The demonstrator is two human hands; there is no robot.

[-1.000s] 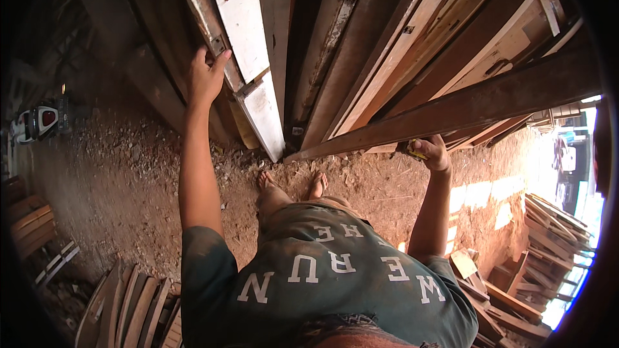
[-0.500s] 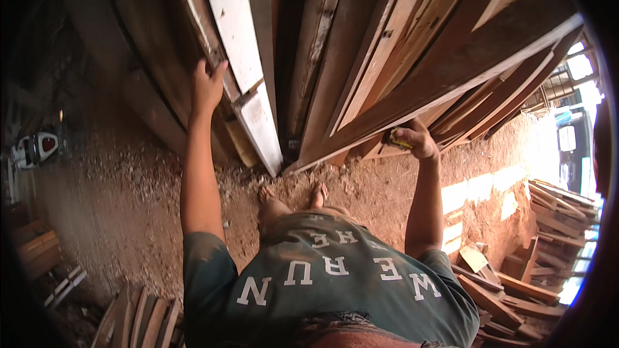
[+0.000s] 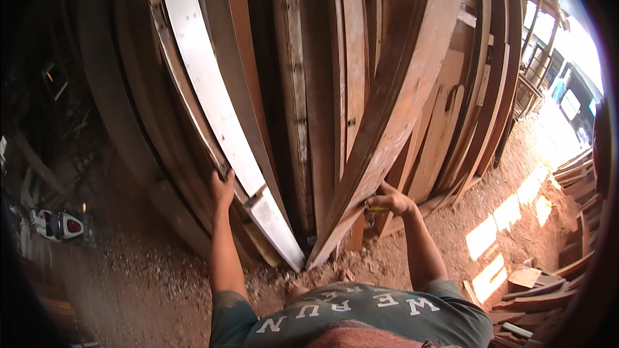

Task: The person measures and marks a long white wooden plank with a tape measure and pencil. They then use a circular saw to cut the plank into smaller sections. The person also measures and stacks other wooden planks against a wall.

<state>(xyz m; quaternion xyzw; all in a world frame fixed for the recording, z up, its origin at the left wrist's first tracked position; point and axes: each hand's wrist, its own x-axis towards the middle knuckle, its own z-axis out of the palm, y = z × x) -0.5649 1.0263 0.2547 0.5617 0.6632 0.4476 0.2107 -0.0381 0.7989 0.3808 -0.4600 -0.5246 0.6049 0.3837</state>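
Observation:
My left hand (image 3: 223, 188) grips the edge of a narrow brown wooden board (image 3: 187, 96), which leans beside a white-faced board (image 3: 209, 71). A short white piece (image 3: 276, 227) is at the white board's lower end. My right hand (image 3: 392, 201) is closed around a small yellow-and-black tape measure (image 3: 378, 209), mostly hidden by the fingers. That hand is against the lower edge of a wide brown plank (image 3: 393, 109), which slants up to the right. The feet of both boards stand close together on the dirt, in front of my bare feet (image 3: 347, 276).
Many tall boards (image 3: 293, 90) lean in a row behind. Scrap wood (image 3: 541, 299) is heaped at the lower right, near sunlit ground. A white-and-dark machine (image 3: 58, 224) sits at the far left. Gravelly dirt (image 3: 161, 283) covers the floor.
The view has tilted up, showing more of the boards' upper lengths. The wide plank at my right hand now appears more upright. My left hand stays at the narrow board's edge.

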